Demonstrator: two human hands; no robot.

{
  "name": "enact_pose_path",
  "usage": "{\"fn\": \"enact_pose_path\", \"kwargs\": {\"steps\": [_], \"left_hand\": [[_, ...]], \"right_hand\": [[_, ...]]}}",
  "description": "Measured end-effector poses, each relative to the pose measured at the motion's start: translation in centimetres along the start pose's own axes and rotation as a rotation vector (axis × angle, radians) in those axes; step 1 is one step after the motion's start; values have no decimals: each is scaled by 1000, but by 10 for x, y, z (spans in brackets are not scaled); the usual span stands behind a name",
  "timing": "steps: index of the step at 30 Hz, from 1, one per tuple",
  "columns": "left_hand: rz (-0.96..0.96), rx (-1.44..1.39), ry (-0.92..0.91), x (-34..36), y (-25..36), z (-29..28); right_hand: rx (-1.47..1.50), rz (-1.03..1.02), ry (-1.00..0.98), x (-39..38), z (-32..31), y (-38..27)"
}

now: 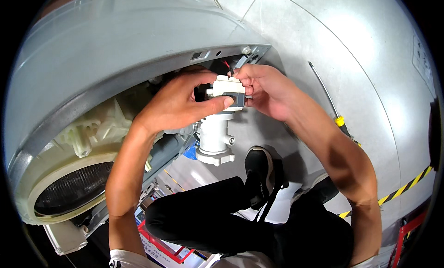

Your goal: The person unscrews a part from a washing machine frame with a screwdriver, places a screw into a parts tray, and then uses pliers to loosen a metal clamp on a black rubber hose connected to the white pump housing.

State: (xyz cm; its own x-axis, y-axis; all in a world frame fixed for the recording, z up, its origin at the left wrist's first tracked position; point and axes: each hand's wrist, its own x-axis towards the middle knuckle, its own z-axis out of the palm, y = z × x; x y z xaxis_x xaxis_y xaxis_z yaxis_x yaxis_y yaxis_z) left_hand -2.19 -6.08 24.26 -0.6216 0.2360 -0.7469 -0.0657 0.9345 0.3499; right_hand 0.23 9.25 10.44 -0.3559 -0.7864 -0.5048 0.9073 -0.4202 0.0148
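Observation:
A drain pump with a white motor end (pixel 226 87) and a pale grey cylindrical housing (pixel 213 136) hangs below the edge of an appliance's grey cabinet. My left hand (pixel 178 104) grips the pump from the left, its thumb across the dark grey block on the front and its fingers behind, partly hidden. At the pump's upper right, my right hand (pixel 268 90) is closed, thumb and forefinger pinched at a small dark wire connector (pixel 231 72). A red wire (pixel 226 64) runs up from there into the cabinet. The other right fingers curl beside the motor.
The tilted grey cabinet (pixel 134 41) fills the upper left, with a cream plastic tub and dark oval opening (pixel 74 187) below. A screwdriver (pixel 326 88) lies on the floor at right. Yellow-black tape (pixel 407 188) and a red frame (pixel 162 242) lie nearer me.

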Motion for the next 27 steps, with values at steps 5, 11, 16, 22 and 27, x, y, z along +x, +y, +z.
{"fn": "enact_pose_path", "kwargs": {"steps": [5,11,16,22,27], "left_hand": [[-267,-16,-9,0,5,-2],[-294,-45,-48,1,6,-3],[-186,-12,-5,3,-5,2],[-66,-34,-107,5,6,1],[-37,9,-36,7,-3,4]], "right_hand": [[30,-28,-9,6,-2,0],[6,-19,44,6,3,-2],[-51,41,51,6,0,-8],[-122,199,-70,9,-16,-17],[-121,171,-77,7,-15,-22]]}}
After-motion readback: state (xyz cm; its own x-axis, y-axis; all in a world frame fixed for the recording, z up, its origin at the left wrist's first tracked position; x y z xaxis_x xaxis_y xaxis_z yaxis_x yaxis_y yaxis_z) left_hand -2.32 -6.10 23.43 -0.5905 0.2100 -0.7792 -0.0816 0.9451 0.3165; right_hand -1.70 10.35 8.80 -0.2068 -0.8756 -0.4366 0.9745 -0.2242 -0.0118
